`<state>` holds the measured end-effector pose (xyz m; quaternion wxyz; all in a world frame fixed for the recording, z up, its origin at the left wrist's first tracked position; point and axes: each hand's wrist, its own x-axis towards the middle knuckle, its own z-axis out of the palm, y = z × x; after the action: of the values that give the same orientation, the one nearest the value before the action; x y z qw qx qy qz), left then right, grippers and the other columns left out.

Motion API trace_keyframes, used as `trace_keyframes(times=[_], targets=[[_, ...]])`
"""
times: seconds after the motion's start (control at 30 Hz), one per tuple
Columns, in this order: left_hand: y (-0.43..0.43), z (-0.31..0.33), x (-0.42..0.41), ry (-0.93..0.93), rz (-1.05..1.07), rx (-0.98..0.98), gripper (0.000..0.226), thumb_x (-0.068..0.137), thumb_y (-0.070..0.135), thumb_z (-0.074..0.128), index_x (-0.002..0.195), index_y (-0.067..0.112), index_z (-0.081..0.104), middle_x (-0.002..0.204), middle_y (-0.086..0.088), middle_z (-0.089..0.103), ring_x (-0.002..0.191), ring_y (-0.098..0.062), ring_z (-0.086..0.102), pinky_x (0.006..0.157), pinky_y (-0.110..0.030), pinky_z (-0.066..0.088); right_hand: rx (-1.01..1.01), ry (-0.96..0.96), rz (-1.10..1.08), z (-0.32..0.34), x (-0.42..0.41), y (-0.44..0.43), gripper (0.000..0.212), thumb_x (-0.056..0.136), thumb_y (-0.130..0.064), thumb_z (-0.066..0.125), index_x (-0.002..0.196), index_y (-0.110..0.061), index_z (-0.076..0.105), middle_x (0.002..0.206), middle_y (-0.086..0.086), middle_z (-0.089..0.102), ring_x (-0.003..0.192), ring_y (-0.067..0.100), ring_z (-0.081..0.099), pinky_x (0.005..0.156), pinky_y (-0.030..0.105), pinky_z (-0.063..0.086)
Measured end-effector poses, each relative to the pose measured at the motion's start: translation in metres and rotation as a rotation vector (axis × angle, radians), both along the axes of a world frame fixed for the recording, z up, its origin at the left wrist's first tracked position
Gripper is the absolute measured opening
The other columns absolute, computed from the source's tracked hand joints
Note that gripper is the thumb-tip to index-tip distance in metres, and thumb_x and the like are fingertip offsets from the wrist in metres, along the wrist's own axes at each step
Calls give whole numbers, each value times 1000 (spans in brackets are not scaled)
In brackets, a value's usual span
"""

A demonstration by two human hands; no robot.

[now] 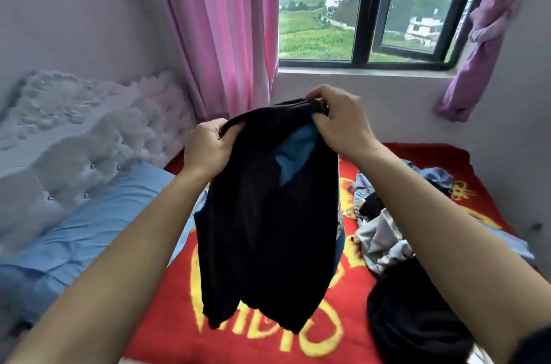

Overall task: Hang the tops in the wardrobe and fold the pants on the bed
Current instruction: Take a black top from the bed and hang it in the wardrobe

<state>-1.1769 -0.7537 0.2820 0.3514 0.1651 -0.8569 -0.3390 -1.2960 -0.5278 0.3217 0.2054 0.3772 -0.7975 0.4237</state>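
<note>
left hand [208, 146] gripping black garment [268, 214], right hand [340, 122] pinching its top edge

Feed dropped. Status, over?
Left hand and right hand grip black fabric garment by its top edge. Hangs above red yellow-printed blanket. Loose clothes pile alongside, not blocking.

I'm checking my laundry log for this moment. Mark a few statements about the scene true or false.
1. The left hand and the right hand both grip the black garment. True.
2. The black garment lies flat on the blanket. False: it hangs from the hands above it.
3. A clothes pile lies on the blanket's right side. True.
4. The curtain is green. False: the curtain is pink.
</note>
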Motion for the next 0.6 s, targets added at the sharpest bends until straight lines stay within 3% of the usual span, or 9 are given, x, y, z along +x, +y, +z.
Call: trace_keyframes(times=[0.07, 0.13, 0.2, 0.27, 0.33, 0.4, 0.53, 0.6], targets=[[-5, -2, 3, -15, -30, -57, 48, 90, 56, 52, 64, 17, 61, 57, -2, 48, 64, -7, 48, 55, -17, 34, 103, -34, -33, -9, -1, 4, 27, 84, -13, 57, 106, -20, 72, 100, -1, 72, 92, 15, 62, 81, 22, 44], [-6, -5, 6, -45, -60, -12, 39, 96, 43, 53, 77, 14, 70, 72, -5, 53, 75, -8, 51, 67, -23, 39, 218, -112, -41, -18, 0, 5, 17, 89, -18, 55, 92, -19, 72, 89, 1, 71, 86, 21, 61, 74, 29, 46], [-4, -11, 9, -80, -43, 8, 33, 98, 38, 55, 85, 12, 71, 76, -8, 53, 74, -26, 55, 66, -33, 41, 273, -209, -27, -21, 6, 2, 28, 94, -26, 51, 68, -18, 59, 72, -1, 63, 75, 22, 57, 65, 33, 44], [1, -21, 18, -124, 40, 25, 26, 96, 39, 58, 91, 18, 72, 78, -10, 56, 77, -38, 58, 67, -38, 44, 215, -324, 27, -19, 17, -9, 34, 94, -24, 50, 61, -16, 52, 60, -8, 56, 66, 13, 53, 59, 27, 42], [7, -34, 35, -204, 143, 27, 25, 93, 46, 59, 89, 25, 71, 75, -4, 62, 80, -34, 62, 67, -36, 46, 165, -397, 96, -13, 30, -21, 28, 91, -20, 50, 65, -11, 56, 59, -9, 55, 63, 9, 51, 56, 24, 40], [18, -48, 53, -285, 186, 87, 30, 92, 52, 56, 84, 25, 65, 71, 1, 62, 81, -29, 64, 67, -37, 47, 172, -438, 157, -7, 44, -32, 26, 88, -20, 50, 72, -3, 58, 65, -1, 58, 66, 15, 53, 62, 30, 42], [57, -72, 92, -266, 162, 479, 35, 85, 50, 62, 97, 18, 51, 83, -9, 69, 62, -20, 63, 51, -28, 43, 115, -572, 295, -4, 72, -36, 22, 88, -17, 53, 68, -9, 60, 58, 0, 50, 50, 12, 45, 52, 29, 36], [80, -82, 113, -293, 116, 580, 34, 80, 45, 63, 93, 16, 51, 83, -10, 67, 62, -19, 60, 48, -27, 43, 94, -641, 397, -4, 87, -34, 22, 89, -13, 52, 76, 1, 63, 63, 6, 51, 57, 16, 47, 55, 32, 35]])
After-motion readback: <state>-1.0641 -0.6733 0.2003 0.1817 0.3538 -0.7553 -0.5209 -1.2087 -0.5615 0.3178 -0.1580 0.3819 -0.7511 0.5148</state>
